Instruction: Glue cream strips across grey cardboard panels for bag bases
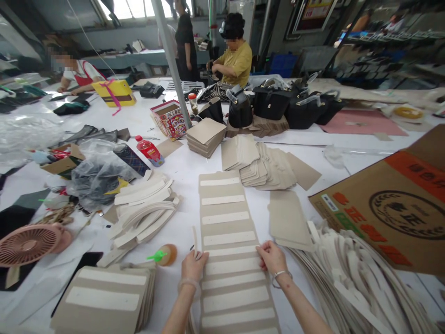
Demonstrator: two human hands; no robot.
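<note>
Down the middle of the white table runs an overlapping row of beige panels (227, 227), each showing a white strip. My left hand (193, 269) is at the row's left edge, its fingers closed on a thin white strip (194, 239) that sticks up, and touching the end of another strip lying across the row. On the right edge, my right hand (273, 260) has thumb and finger pinched at the other end of that strip (231, 251). A stack of beige panels with white strips (104, 297) sits at the lower left.
White strips lie in a pile (146, 208) left and a large bundle (361, 273) right. Beyond are panel stacks (239, 150), a cardboard box (389, 204), a glue bottle (167, 255), a pink fan (33, 243) and black bags (273, 102). A person in yellow (238, 58) stands opposite.
</note>
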